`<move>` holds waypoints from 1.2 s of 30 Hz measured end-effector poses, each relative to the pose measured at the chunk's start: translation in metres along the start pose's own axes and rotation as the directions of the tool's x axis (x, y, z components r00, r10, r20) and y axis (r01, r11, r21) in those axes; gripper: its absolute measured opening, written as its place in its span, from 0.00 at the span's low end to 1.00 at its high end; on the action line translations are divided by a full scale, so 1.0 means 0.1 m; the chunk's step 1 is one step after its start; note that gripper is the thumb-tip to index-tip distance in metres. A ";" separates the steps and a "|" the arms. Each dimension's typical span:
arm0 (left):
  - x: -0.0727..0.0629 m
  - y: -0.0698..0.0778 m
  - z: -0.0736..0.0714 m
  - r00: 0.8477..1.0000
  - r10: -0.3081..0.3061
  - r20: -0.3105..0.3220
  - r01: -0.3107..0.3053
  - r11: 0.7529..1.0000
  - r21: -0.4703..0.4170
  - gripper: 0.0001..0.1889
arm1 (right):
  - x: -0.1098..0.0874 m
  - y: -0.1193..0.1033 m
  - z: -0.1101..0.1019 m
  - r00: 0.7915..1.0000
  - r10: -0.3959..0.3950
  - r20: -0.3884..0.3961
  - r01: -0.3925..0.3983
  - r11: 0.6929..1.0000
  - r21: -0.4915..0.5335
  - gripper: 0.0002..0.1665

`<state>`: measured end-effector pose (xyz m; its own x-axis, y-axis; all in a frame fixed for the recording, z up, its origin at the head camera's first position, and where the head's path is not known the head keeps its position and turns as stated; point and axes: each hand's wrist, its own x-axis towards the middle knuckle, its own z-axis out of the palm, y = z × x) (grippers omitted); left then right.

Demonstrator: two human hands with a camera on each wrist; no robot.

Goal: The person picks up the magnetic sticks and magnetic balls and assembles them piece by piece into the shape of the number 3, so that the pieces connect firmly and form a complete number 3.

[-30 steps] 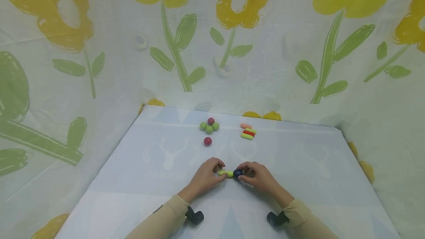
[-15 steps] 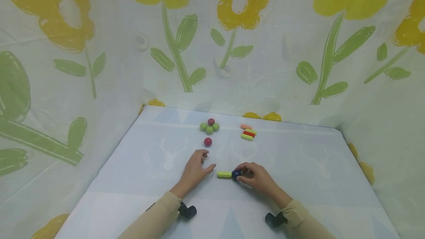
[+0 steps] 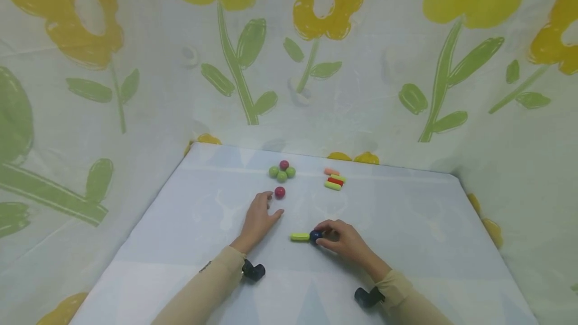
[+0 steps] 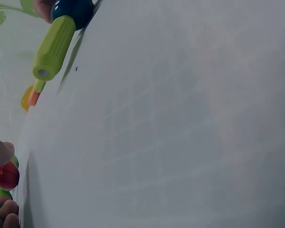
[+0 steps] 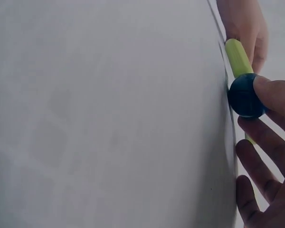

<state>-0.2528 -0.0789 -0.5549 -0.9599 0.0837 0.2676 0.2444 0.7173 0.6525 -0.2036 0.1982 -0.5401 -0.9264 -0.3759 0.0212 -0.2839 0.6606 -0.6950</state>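
Work centres on the yellow rod point(image 3: 300, 236) and the blue ball point(image 3: 315, 235), which lie end to end on the table point(image 3: 406, 234), nearer the person than the loose parts. The rod's free end points left; its other end meets the ball. The depth of the joint cannot be read from these views.

Right hand point(image 3: 345, 239): thumb and forefinger pinch the blue ball; the remaining fingers point(image 5: 257, 167) are spread and carry nothing.

Left hand point(image 3: 258, 218): thumb and fingers stand wide apart, with the fingertips just beside the near red ball point(image 3: 280, 192). Contact with that ball cannot be confirmed.

Beyond it, three green balls point(image 3: 282, 176) and the far red ball point(image 3: 284, 165) form a cluster. To the right of the cluster, loose rods point(image 3: 332, 185) in yellow, red and orange lie close together.

Step in hand, as judged: pickup of a further ball by the left hand, with the right hand steadying the blue ball. The next move appears to call for closing the left thumb and fingers around the near red ball without rolling it into the cluster.
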 end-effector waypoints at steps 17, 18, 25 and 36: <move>0.38 -0.02 0.01 0.998 -0.031 0.047 0.030 0.999 0.021 0.29 | 0.01 -0.03 0.00 1.000 -0.013 0.005 0.013 1.000 0.004 0.16; 0.39 -0.02 0.01 0.998 -0.033 0.049 0.032 0.999 0.025 0.28 | 0.01 -0.03 0.00 1.000 -0.011 0.006 0.011 1.000 0.005 0.16; 0.40 -0.01 -0.01 0.998 -0.035 0.053 0.034 0.999 0.029 0.23 | 0.01 -0.04 0.00 1.000 -0.004 0.007 0.004 1.000 0.008 0.16; 0.38 0.00 -0.03 0.996 -0.052 0.074 0.051 0.999 0.017 0.20 | 0.00 -0.03 0.00 1.000 -0.005 0.003 0.005 1.000 0.009 0.16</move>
<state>-0.2891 -0.0775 -0.5423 -0.9788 0.0976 0.1803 0.1933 0.7321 0.6532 -0.2028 0.1962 -0.5379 -0.9244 -0.3808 0.0228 -0.2862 0.6526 -0.7016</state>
